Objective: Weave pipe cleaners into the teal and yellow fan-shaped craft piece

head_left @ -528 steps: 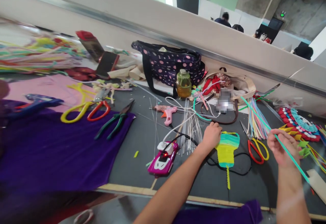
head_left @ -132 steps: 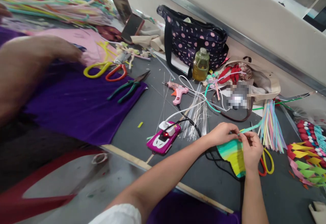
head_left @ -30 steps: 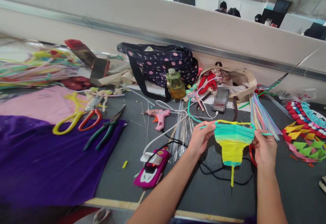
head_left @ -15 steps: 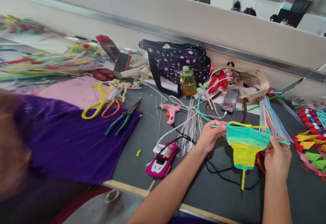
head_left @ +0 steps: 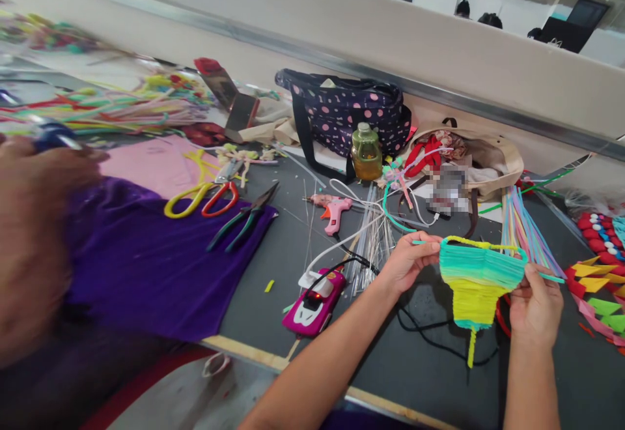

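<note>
Head view first: what was being held, and where?

"One woven panel (head_left: 476,290), teal above yellow, hung upright over the dark surface (head_left: 390,371). The left hand (head_left: 411,262) was pinched on its upper left corner and the right hand (head_left: 537,303) on the upper right, with teal stem ends (head_left: 551,279) showing beside each."

"How did you think it would handle?"

"Light, I judged, and springy rather than stiff. Its strands looked soft and unlikely to slip, but the rows seemed easy to squash or spread. Those two top corners made the best hold; the thin yellow tail (head_left: 471,348) below looked likely to bend if gripped alone."

"And the counts?"

"One pink glue gun (head_left: 334,212), one pair of pliers (head_left: 245,219), one magenta power strip (head_left: 319,311), one bottle (head_left: 366,152). Two bags stood behind: a spotted bag (head_left: 336,114) and a cream bag (head_left: 506,164)."

"Scissors?"

"One clear pair of scissors (head_left: 225,173), handles over the purple cloth (head_left: 156,267). A red loop (head_left: 502,319) behind the panel was mostly hidden; I could not say what it was. The thin wires (head_left: 375,241) lay too tangled to count."

"Anyone else?"

"One co-worker's hand (head_left: 29,202), blurred, at the left edge."
</note>
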The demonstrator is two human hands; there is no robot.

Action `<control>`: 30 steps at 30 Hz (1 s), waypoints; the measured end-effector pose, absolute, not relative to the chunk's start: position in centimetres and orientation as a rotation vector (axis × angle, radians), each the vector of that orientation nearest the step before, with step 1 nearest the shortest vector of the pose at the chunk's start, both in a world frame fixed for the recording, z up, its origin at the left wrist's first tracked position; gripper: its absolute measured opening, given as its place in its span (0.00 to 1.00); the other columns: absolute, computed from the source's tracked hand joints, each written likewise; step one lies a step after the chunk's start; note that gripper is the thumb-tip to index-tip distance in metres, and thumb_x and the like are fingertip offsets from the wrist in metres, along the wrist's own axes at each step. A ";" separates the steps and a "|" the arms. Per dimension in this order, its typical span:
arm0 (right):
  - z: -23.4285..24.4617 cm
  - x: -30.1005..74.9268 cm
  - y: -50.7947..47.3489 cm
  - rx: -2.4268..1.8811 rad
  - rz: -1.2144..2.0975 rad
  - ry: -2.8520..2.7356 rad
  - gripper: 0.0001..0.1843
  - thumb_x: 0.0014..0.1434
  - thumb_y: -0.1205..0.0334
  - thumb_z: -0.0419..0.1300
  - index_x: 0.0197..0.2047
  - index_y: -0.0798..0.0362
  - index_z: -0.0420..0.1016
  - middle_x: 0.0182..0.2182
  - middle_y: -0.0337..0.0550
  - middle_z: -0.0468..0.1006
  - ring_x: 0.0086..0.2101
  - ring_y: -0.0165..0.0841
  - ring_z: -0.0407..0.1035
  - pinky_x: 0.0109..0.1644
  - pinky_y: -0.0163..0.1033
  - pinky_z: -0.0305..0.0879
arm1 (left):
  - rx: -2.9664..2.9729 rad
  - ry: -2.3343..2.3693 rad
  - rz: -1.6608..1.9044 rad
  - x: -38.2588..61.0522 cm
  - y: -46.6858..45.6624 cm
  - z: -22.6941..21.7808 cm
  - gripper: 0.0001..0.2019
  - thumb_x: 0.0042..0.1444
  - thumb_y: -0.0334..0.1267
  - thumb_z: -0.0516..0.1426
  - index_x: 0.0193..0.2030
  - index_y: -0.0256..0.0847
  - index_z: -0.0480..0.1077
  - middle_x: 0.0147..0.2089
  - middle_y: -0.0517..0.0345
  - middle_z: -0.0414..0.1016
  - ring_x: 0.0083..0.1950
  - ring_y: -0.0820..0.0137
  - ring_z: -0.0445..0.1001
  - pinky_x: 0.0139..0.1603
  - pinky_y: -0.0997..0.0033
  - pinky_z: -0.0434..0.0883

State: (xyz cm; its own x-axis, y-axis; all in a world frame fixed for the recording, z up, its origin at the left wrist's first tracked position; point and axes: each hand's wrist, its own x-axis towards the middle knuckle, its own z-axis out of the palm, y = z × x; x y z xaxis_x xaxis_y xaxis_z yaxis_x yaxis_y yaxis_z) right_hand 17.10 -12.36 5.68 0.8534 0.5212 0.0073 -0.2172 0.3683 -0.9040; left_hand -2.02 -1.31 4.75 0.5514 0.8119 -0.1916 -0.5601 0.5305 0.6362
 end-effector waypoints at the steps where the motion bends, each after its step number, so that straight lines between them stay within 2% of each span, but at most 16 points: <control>1: 5.7 17.1 -12.3 -1.088 0.498 -0.307 0.16 0.41 0.65 0.72 0.30 0.54 0.68 0.24 0.33 0.74 0.24 0.29 0.72 0.31 0.37 0.72 | 0.550 0.495 0.852 -2.1 -1.3 4.7 0.14 0.33 0.33 0.71 0.23 0.35 0.70 0.34 0.55 0.79 0.30 0.72 0.75 0.31 0.73 0.73; 7: 5.5 17.4 -12.2 -1.029 0.610 -0.246 0.15 0.40 0.67 0.71 0.30 0.54 0.70 0.25 0.32 0.75 0.27 0.28 0.73 0.35 0.35 0.73 | 0.551 0.393 0.768 -2.4 -1.4 4.7 0.15 0.33 0.34 0.72 0.23 0.35 0.70 0.29 0.59 0.76 0.28 0.74 0.74 0.29 0.75 0.71; 12: 4.7 17.9 -12.2 -1.035 0.654 -0.268 0.13 0.42 0.65 0.70 0.31 0.54 0.73 0.28 0.36 0.79 0.30 0.31 0.75 0.37 0.38 0.73 | 0.521 0.330 0.684 -2.4 -1.7 4.8 0.19 0.30 0.37 0.73 0.22 0.36 0.67 0.24 0.62 0.72 0.24 0.76 0.71 0.27 0.78 0.68; 17: 3.5 18.2 -12.2 -1.053 0.704 -0.257 0.11 0.45 0.61 0.69 0.34 0.52 0.74 0.29 0.37 0.80 0.31 0.32 0.75 0.39 0.39 0.72 | 0.409 0.338 0.641 -2.3 -1.8 4.5 0.22 0.28 0.37 0.74 0.26 0.37 0.66 0.26 0.63 0.71 0.26 0.76 0.71 0.30 0.77 0.68; 21: 3.2 18.2 -12.2 -1.058 0.730 -0.247 0.10 0.47 0.59 0.68 0.34 0.50 0.74 0.30 0.37 0.81 0.32 0.32 0.75 0.38 0.39 0.72 | 0.372 0.389 0.680 -2.1 -1.6 4.0 0.21 0.31 0.37 0.73 0.27 0.38 0.65 0.26 0.64 0.71 0.26 0.75 0.70 0.32 0.75 0.68; 30: 3.1 17.7 -12.2 -0.968 0.917 -0.124 0.12 0.44 0.57 0.70 0.34 0.48 0.76 0.29 0.33 0.81 0.31 0.30 0.76 0.39 0.37 0.73 | 0.316 0.442 0.691 -1.9 -1.3 3.8 0.19 0.31 0.35 0.72 0.28 0.39 0.69 0.28 0.63 0.74 0.28 0.73 0.72 0.33 0.73 0.70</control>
State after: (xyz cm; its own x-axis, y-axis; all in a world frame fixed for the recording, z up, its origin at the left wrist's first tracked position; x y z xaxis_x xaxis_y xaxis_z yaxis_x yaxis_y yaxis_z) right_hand 17.74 -12.19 3.14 0.6324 0.7178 -0.2913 -0.6150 0.2366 -0.7521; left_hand -1.85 -1.30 3.77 0.6849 0.6705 -0.2853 -0.5396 0.7298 0.4197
